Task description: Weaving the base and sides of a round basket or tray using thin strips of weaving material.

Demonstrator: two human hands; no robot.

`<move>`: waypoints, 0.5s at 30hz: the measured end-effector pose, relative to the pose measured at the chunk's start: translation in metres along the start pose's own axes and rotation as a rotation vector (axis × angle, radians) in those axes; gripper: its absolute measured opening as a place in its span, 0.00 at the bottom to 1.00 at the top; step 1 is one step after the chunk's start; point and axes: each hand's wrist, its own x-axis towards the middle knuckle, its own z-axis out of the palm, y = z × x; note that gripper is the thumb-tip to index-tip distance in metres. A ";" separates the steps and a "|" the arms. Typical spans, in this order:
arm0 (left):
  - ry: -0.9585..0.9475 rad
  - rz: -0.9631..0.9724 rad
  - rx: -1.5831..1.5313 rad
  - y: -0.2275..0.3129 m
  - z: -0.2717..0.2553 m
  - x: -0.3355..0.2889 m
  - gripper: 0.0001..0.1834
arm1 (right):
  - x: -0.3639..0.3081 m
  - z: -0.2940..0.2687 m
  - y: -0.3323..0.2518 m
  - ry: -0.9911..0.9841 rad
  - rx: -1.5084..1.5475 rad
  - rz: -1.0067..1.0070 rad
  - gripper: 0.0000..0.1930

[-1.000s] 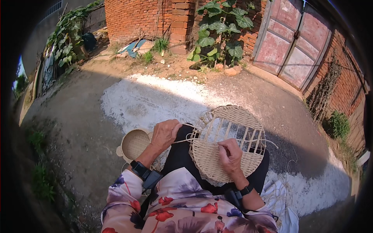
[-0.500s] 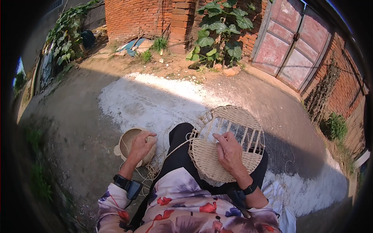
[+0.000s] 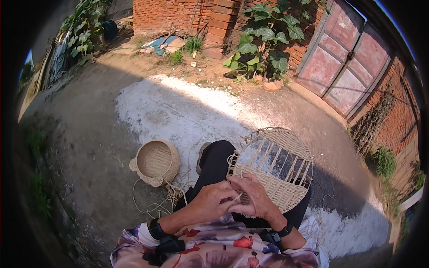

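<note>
A round piece of straw-coloured wickerwork (image 3: 279,184) lies on my lap, woven at both ends with bare parallel ribs across its middle. At its near left edge my two hands meet, fingertips almost touching. Between them a short bit of pale cord (image 3: 240,195) shows. My left hand (image 3: 214,199) is closed, thumb and fingers pinching at the cord. My right hand (image 3: 257,196) is closed on it too, its fingers bent and partly covering the weave. Most of the cord inside the fingers is hidden.
A small round woven basket (image 3: 157,165) with tab-like handles stands on the ground to the left. Loose cord (image 3: 174,196) lies tangled beside it. White powdery ground (image 3: 178,107) spreads ahead, toward a brick wall (image 3: 174,20), leafy vines (image 3: 263,40) and a faded red metal door (image 3: 342,58).
My left hand has come from above the basket over to my right hand. The right hand has drawn nearer to me, off the middle of the wickerwork. The view has shifted slightly.
</note>
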 end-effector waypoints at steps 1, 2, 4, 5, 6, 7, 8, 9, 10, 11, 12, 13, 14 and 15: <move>0.028 -0.040 -0.032 0.002 -0.004 0.001 0.12 | 0.002 0.000 -0.001 -0.005 -0.036 0.001 0.44; 0.023 -0.252 -0.083 0.006 -0.008 0.005 0.10 | 0.004 -0.001 -0.004 -0.010 -0.072 0.002 0.44; 0.131 -0.290 -0.319 -0.004 -0.001 0.005 0.07 | 0.011 0.002 -0.007 0.018 -0.091 0.042 0.42; 0.184 -0.306 -0.438 -0.009 0.001 0.006 0.06 | 0.012 0.006 -0.007 0.053 -0.073 0.086 0.41; 0.221 -0.276 -0.422 -0.010 0.001 0.009 0.05 | 0.012 0.010 -0.007 0.090 -0.054 0.134 0.39; 0.255 -0.265 -0.511 -0.012 0.003 0.012 0.05 | 0.010 0.013 -0.004 0.144 -0.044 0.132 0.36; 0.288 -0.253 -0.599 -0.013 0.005 0.014 0.06 | 0.006 0.017 0.000 0.198 -0.035 0.129 0.33; 0.322 -0.243 -0.687 -0.015 0.006 0.016 0.06 | 0.005 0.018 0.001 0.250 -0.023 0.128 0.30; 0.333 -0.290 -0.751 -0.019 0.006 0.017 0.07 | 0.004 0.017 0.002 0.308 -0.043 0.110 0.26; 0.343 -0.337 -0.814 -0.023 0.006 0.019 0.07 | 0.003 0.014 0.002 0.367 -0.063 0.092 0.23; 0.354 -0.388 -0.879 -0.028 0.006 0.019 0.08 | 0.002 0.013 0.003 0.422 -0.082 0.077 0.19; 0.345 -0.392 -0.890 -0.032 0.007 0.020 0.08 | 0.002 0.010 0.004 0.415 -0.112 0.075 0.17; 0.335 -0.395 -0.901 -0.036 0.009 0.022 0.09 | 0.004 0.007 0.006 0.408 -0.142 0.073 0.14; 0.322 -0.399 -0.912 -0.039 0.010 0.024 0.09 | 0.004 0.005 0.009 0.403 -0.173 0.073 0.12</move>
